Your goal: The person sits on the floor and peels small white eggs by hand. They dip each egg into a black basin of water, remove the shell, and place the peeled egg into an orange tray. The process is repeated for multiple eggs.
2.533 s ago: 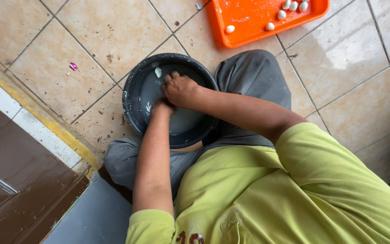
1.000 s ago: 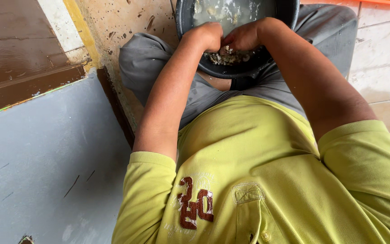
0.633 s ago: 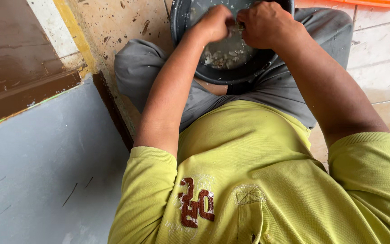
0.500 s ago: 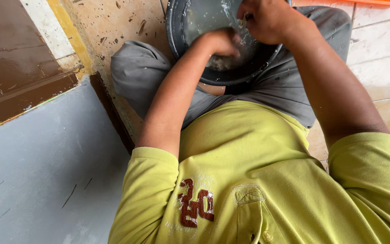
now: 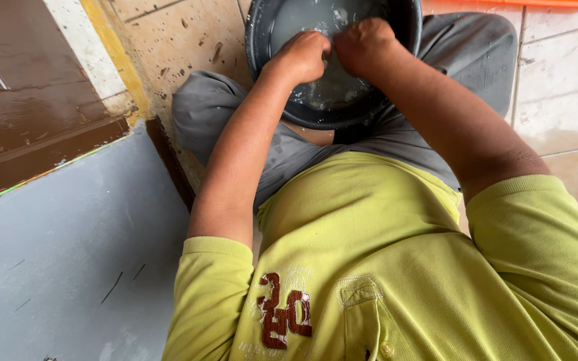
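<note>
Brown wood (image 5: 28,127) fills the far left, with a flat grey board (image 5: 68,267) below it and a yellow strip (image 5: 112,53) along its edge. Next comes the stained tan floor (image 5: 182,33).

In the middle, a dark round bowl (image 5: 262,40) sits between the person's knees, in grey trousers (image 5: 209,113). It holds cloudy water (image 5: 302,17) and small wet bits (image 5: 329,93) at the bottom; I cannot tell what the bits are.

The left hand (image 5: 302,57) is curled into a fist over the water. The right hand (image 5: 362,47) is curled too, just beside it, almost touching. Both seem to squeeze or rub something small, but the thing inside the fists is hidden, so I cannot tell what they hold.

To do this well, I think the hands should stay low and over the middle of the bowl, so drips fall back in. Soft, short rubs look safer than big ones.

The near rim of the bowl sits close to the wrists, and a hard push could tip it. The knees hold it in on both sides. There is little room on the left by the wood. On the right, pale tiles (image 5: 563,100) give more room, and an orange edge (image 5: 536,3) shows at the top.
</note>
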